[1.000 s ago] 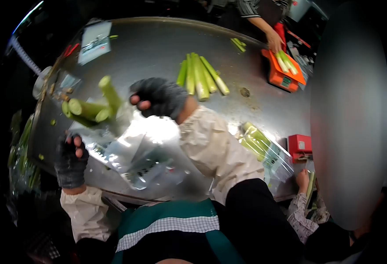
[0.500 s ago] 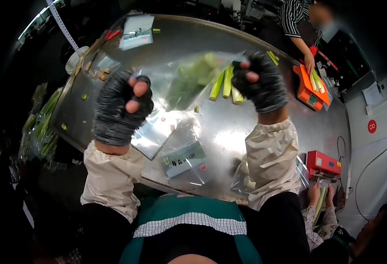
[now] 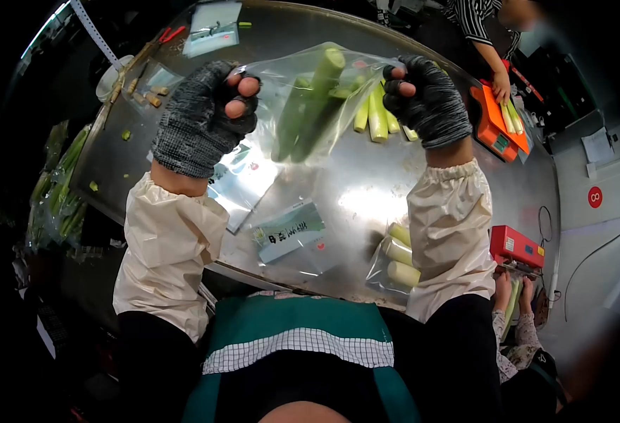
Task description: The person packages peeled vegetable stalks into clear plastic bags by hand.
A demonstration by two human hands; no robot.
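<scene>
A clear plastic bag (image 3: 267,92) with thick green stalks (image 3: 313,106) inside, perhaps water bamboo shoots, is stretched between my two gloved hands above the metal table. My left hand (image 3: 215,116) is closed on one upper corner of the bag. At the opposite corner my right hand (image 3: 426,102) pinches the plastic, fingers curled. Behind the bag, near my right hand, loose pale green stalks (image 3: 377,116) lie on the table. Beneath my hands rest printed clear bags (image 3: 292,236). Beside my right sleeve is a bag of pale cut stalks (image 3: 398,257).
An orange scale (image 3: 496,130) with stalks stands at the far right, a co-worker's hand on them. Another person's hands hold stalks at a red sealing machine (image 3: 518,250). Bagged long stalks (image 3: 59,190) sit off the left edge. Red-handled scissors (image 3: 172,34) lie at the back.
Both hands have moved up and slightly right, with the bag now held taut between them and the stalks inside more upright. The bag beside my right sleeve shows more.
</scene>
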